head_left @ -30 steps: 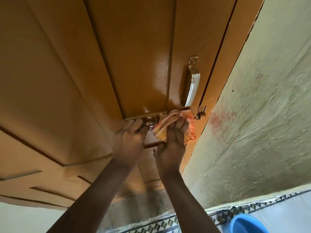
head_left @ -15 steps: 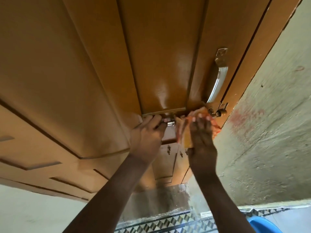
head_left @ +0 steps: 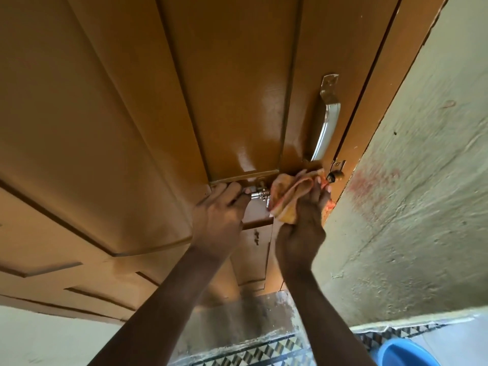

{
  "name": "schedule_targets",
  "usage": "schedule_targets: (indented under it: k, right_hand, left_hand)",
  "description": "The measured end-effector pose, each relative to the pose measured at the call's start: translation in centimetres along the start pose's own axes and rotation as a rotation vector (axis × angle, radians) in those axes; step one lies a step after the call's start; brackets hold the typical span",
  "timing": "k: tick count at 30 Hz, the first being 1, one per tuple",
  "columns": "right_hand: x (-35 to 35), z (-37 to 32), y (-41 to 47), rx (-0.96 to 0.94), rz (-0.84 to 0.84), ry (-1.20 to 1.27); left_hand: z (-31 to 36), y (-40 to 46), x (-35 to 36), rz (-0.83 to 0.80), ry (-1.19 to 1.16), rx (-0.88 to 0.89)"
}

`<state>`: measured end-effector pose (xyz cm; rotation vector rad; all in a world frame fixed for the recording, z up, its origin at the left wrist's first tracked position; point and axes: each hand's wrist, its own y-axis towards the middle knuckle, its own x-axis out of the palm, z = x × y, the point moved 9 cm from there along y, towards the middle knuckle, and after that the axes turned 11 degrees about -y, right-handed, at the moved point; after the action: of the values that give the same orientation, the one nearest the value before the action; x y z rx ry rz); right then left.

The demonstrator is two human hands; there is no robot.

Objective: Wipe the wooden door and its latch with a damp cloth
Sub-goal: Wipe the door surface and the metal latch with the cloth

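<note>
A glossy, ochre-brown wooden door [head_left: 126, 107] with raised, bevelled panels is filling most of the head view, its paint catching light in wet-looking streaks near the latch. A curved, polished metal pull handle [head_left: 326, 125] is standing on the door's right stile, beside the painted door frame [head_left: 380, 75] and a rough, pale-green plastered wall [head_left: 422, 180] that is showing a reddish smear.

Below the handle, a chrome sliding bolt latch [head_left: 260, 194] is running across the door, its ribbed barrel showing between the two hands. The left hand [head_left: 219, 220] is curling its fingers closed around the latch's left end, the knuckles resting against the door. The right hand [head_left: 303, 231] is gripping a crumpled, soft orange-and-yellow cloth [head_left: 287, 199], fingers folded tightly over it and pressing it against the right part of the latch, so the cloth is lying between the palm and the door. Just beyond the fingertips, a small brass-coloured knob and staple [head_left: 335, 174] are sitting at the door's edge.

Low in the frame, a strip of black-and-white geometric tiles [head_left: 266, 351] is edging the floor, and the rim of a blue plastic basin [head_left: 406, 352] is peeking in at the lower right.
</note>
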<state>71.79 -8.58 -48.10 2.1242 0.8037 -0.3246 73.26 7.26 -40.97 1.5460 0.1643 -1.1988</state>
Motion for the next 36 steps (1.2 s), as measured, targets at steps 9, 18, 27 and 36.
schedule_targets:
  k: [9,18,27,36]
  right_hand:
    - [-1.0,0.6,-1.7,0.007,-0.062,-0.018]
    - [-1.0,-1.7,-1.1,0.524,0.046,0.139]
    - [-3.1,5.5,-5.4,1.016,0.01,0.151]
    - [-5.6,4.2,-7.5,1.305,0.096,0.269]
  left_hand:
    - [-0.5,-0.1,0.3,0.021,-0.042,-0.008]
    - [-0.5,0.3,0.3,-0.016,-0.016,-0.003]
    - [-1.0,0.3,0.6,-0.034,-0.035,0.041]
    - [-1.2,0.7,0.8,-0.108,-0.071,0.016]
